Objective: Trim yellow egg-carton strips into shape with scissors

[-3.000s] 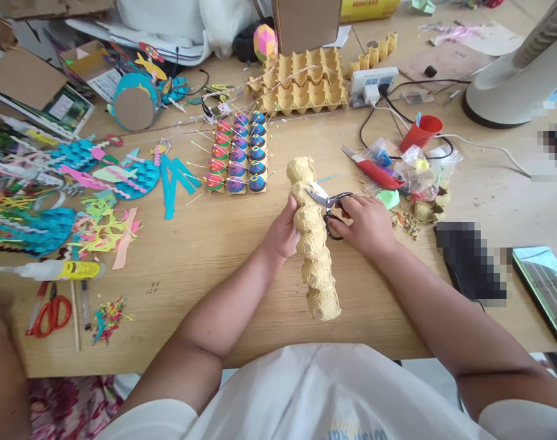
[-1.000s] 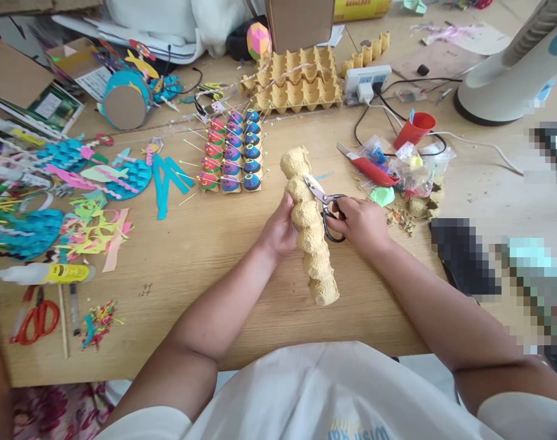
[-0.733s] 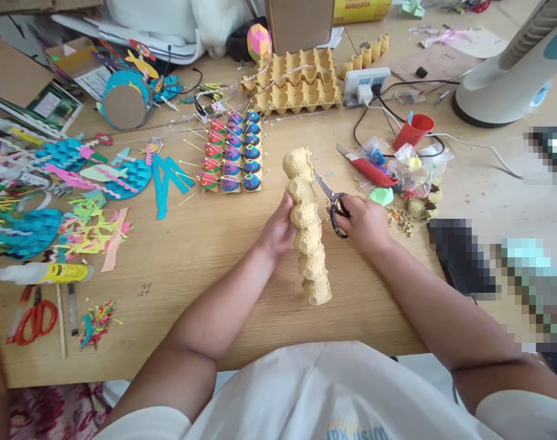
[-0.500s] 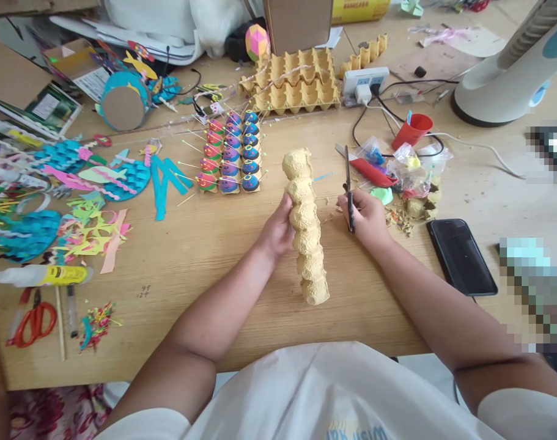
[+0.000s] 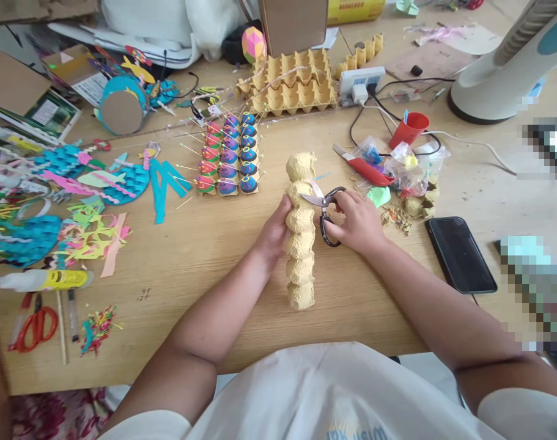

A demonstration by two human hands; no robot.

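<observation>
A bumpy tan strip of egg carton cups (image 5: 301,244) is held lengthwise above the table, its far end pointing away from me. My left hand (image 5: 274,231) grips its left side near the second and third cups, fingers partly hidden behind it. In my right hand (image 5: 358,221) are black-handled scissors (image 5: 324,211), with thumb and fingers in the loops. Their blades are spread, and one lies across the strip near the second cup from the far end. Whether the blades touch the carton I cannot tell.
Behind are rows of painted carton caterpillars (image 5: 230,153) with pins, and egg trays (image 5: 291,85). A red craft knife (image 5: 367,168), a red cup (image 5: 409,129) and a phone (image 5: 460,253) lie to the right. Left are orange scissors (image 5: 37,327), a glue bottle (image 5: 53,279) and paper scraps.
My right hand has turned the scissors and brought them left to the strip, with blades now apart. The strip has straightened, its near end swinging slightly left.
</observation>
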